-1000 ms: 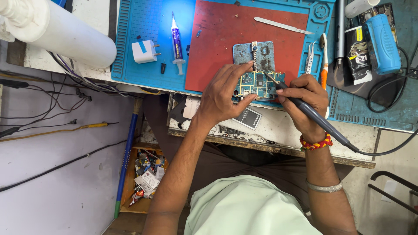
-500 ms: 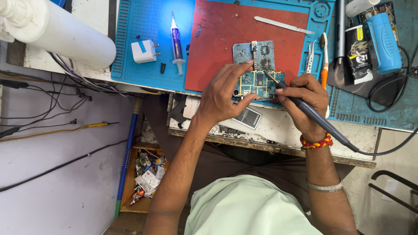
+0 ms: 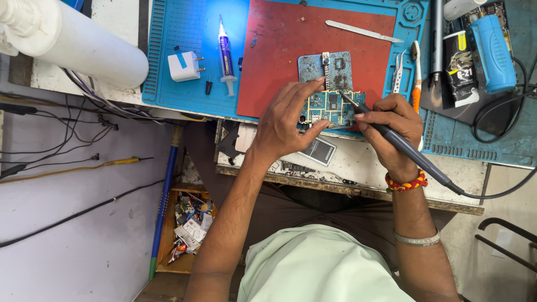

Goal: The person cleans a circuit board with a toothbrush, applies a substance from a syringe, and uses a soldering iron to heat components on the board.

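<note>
You've got 2 hands on the job: left hand (image 3: 288, 120), right hand (image 3: 394, 128). 1 soldering iron (image 3: 400, 142), 1 green circuit board (image 3: 330, 106), 1 grey metal shield plate (image 3: 330, 67) above it. Mats: 1 red mat (image 3: 279, 50) on 1 blue work mat (image 3: 179, 33). 1 syringe tube (image 3: 225, 56), 1 white plug adapter (image 3: 183, 66), 1 flat metal pry tool (image 3: 361, 32), 1 pr tweezers (image 3: 398, 70). 1 white cylinder (image 3: 72, 39) top left. 1 blue device (image 3: 492, 45) far right. 1 flat battery (image 3: 319, 150) near bench edge. On your right wrist: 1 beaded bracelet (image 3: 405, 183); up the forearm, 1 silver bangle (image 3: 417, 240).

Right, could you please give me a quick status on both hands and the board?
Left hand steadying circuit board on red mat. Right hand gripping soldering iron, tip on board. Nothing in the way.
</note>
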